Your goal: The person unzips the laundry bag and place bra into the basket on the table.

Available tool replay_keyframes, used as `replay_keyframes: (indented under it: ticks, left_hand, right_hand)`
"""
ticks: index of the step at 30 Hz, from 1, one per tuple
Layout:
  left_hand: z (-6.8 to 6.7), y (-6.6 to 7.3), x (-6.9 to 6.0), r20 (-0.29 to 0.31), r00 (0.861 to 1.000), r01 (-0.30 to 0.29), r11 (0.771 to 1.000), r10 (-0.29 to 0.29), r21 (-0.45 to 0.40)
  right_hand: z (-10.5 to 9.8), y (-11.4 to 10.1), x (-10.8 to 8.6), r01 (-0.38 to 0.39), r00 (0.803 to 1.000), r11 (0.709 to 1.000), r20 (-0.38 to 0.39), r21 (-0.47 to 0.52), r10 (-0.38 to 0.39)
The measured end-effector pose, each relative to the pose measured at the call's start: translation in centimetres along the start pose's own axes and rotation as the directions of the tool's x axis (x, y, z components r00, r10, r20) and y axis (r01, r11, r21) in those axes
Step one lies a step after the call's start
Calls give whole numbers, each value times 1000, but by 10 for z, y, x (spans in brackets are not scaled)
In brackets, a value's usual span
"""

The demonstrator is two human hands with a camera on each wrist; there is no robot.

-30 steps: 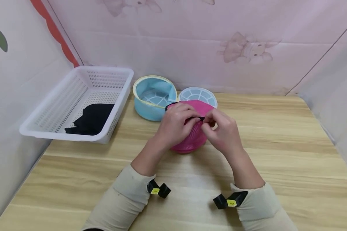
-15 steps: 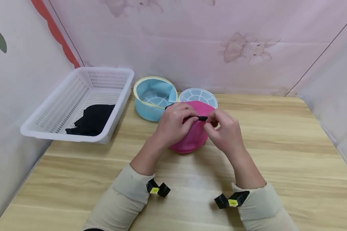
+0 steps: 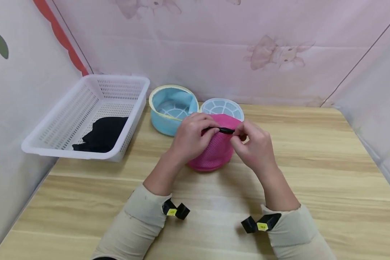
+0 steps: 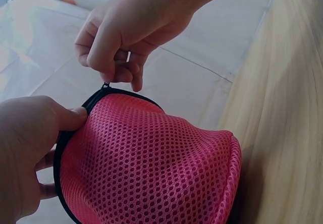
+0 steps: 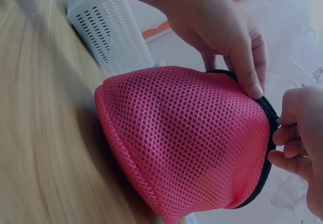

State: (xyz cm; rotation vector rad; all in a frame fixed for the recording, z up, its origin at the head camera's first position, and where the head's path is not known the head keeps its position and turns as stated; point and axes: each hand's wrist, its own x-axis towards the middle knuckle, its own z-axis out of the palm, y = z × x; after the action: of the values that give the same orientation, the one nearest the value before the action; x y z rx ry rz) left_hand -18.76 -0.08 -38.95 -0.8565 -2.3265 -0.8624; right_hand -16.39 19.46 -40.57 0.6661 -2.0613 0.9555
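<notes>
A pink mesh laundry bag [image 3: 212,155] with a black zipper [image 3: 226,130] round its top edge stands on the wooden table in the head view. My left hand [image 3: 191,137] grips that zippered edge, thumb on the near side and fingers beyond it. Just to its right, my right hand [image 3: 255,146] pinches the small zipper pull [image 4: 106,86], which shows in the left wrist view. Honeycomb mesh makes up the bag's side wall [image 5: 186,138] in the right wrist view. Part of the bag's top is hidden behind my left hand.
A white plastic basket [image 3: 134,119] at the left holds black cloth [image 3: 105,133]. Behind the bag are an open light-blue round mesh bag [image 3: 167,124] with yellow trim and a flat blue-white mesh disc [image 3: 222,106]. A pink printed backdrop [image 3: 208,72] rises behind the table.
My right hand has shifted slightly to the right along the zipper, and my left hand slightly left. More of the black zipper shows between them.
</notes>
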Motion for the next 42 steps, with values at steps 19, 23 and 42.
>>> replay_keyframes:
  ticks: [19,23,42]
  left_hand:
    - [-1,3,0,4,1000,-4,1000,4,4]
    - [0,5,-1,21,1000,-6,1000,6,18]
    - [7,9,-2,-21,995,-100,995,101,23]
  right_hand:
    - [0,-4,2,-65,998,996,15,64,65]
    - [0,-5,0,-70,997,995,22,68,69]
    - [4,-6,-3,-9,999,998,34,56,7]
